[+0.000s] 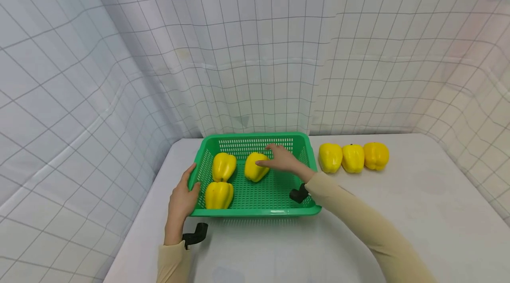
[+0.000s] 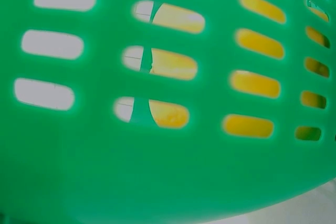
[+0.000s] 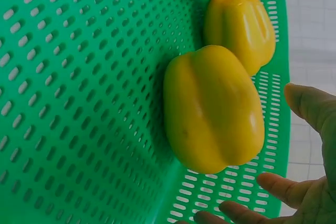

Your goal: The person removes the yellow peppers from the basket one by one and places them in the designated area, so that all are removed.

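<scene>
A green plastic basket (image 1: 255, 212) with slotted walls holds three yellow bell peppers. My left hand (image 1: 182, 199) grips its left rim, with the thumb over the edge. Two of the peppers are at the left, one bell pepper (image 1: 224, 166) behind another bell pepper (image 1: 219, 195). The third bell pepper (image 3: 212, 111) lies nearer the middle. Over the basket, my right hand (image 1: 283, 159) is beside that third pepper, its fingers spread and nothing held. In the left wrist view the basket wall (image 2: 105, 166) fills most of the picture, with yellow showing through the slots.
Outside the basket, three more yellow bell peppers, a left one (image 1: 330, 157), a middle one (image 1: 353, 158) and a right one (image 1: 376, 156), stand in a row on the white table (image 1: 414, 212). A white gridded curtain (image 1: 255, 52) hangs behind and at the sides.
</scene>
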Tool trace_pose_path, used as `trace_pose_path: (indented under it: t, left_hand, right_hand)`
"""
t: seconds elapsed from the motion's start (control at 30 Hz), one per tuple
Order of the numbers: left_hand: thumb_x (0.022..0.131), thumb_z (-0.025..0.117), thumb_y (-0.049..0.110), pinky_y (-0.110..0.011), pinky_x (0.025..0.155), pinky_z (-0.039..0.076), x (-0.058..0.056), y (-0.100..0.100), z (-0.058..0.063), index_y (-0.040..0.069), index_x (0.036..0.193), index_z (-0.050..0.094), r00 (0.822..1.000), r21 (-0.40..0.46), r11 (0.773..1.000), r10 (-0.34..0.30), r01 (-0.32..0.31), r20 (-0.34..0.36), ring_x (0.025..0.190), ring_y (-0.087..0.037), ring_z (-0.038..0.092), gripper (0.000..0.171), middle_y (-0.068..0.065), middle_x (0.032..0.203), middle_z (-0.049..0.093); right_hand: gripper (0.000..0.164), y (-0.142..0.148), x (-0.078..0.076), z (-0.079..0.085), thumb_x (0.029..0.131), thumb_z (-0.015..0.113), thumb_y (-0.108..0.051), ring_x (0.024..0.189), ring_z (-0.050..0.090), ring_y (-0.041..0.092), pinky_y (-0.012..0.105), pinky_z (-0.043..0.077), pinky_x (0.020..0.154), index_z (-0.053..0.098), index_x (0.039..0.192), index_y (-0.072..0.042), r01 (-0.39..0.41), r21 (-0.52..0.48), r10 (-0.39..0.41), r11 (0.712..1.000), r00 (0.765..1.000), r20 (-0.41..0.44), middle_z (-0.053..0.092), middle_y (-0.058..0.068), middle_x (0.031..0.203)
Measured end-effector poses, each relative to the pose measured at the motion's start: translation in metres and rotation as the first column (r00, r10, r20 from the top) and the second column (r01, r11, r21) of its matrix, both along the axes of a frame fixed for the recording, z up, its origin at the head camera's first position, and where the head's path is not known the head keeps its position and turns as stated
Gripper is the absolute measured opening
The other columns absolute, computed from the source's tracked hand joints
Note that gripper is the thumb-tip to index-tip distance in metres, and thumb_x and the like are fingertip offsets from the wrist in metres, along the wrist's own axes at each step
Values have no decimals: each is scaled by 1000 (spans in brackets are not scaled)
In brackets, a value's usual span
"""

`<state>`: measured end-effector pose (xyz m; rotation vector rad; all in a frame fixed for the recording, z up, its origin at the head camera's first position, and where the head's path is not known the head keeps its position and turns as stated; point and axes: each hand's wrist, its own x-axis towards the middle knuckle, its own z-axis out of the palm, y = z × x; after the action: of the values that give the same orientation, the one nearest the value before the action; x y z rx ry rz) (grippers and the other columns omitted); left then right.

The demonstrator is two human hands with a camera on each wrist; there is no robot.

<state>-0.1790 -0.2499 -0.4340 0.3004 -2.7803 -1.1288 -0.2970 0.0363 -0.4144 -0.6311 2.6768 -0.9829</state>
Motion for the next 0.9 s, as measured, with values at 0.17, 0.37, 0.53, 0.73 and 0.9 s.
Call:
trace_pose_path:
  t: [0.17, 0.37, 0.53, 0.73, 0.9]
  left_hand:
    - [99, 48, 18, -34, 54, 36, 0, 0, 0, 19, 151, 28, 1000, -4, 1000, -1, 1, -2, 67, -28, 51, 56, -29, 130, 50]
    - [99, 48, 18, -35, 55, 36, 0, 1, 0, 20, 151, 28, 1000, 1, 1000, 0, 0, 1, 69, -28, 52, 56, -29, 130, 50]
    - [98, 48, 18, -35, 55, 36, 0, 0, 0, 20, 151, 28, 1000, -5, 1000, 2, -2, -2, 69, -29, 52, 56, -29, 130, 49]
    - [99, 48, 18, -34, 54, 36, 0, 0, 0, 20, 151, 28, 1000, -5, 1000, 3, -3, -5, 68, -28, 51, 56, -29, 130, 50]
    - [99, 48, 18, -34, 55, 36, -1, 0, -1, 20, 151, 28, 1000, -11, 1000, 1, -1, -6, 69, -29, 52, 56, -29, 130, 50]
  right_hand:
    - [77, -8, -2, -3, 87, 64, -45, 129, 34, 39, 51, 36, 98, 37, 141, 3, 43, 17, -43, 999, 999, 29, 44, 24, 138]
    - [85, -17, -7, -11, 86, 64, -49, 121, 43, 38, 49, 39, 95, 30, 144, 3, 90, 63, -93, 994, 995, 43, 38, 28, 139]
    - [81, -22, -9, -14, 87, 63, -48, 122, 42, 39, 50, 38, 95, 32, 145, 0, 91, 60, -93, 994, 995, 36, 38, 27, 139]
    - [72, -26, -9, -16, 92, 56, -47, 123, 41, 39, 50, 38, 95, 35, 144, -3, 80, 45, -82, 996, 996, 39, 39, 26, 139]
    - [68, -31, -9, -17, 96, 48, -48, 122, 42, 41, 50, 39, 93, 32, 145, -4, 96, 40, -97, 995, 994, 45, 41, 26, 138]
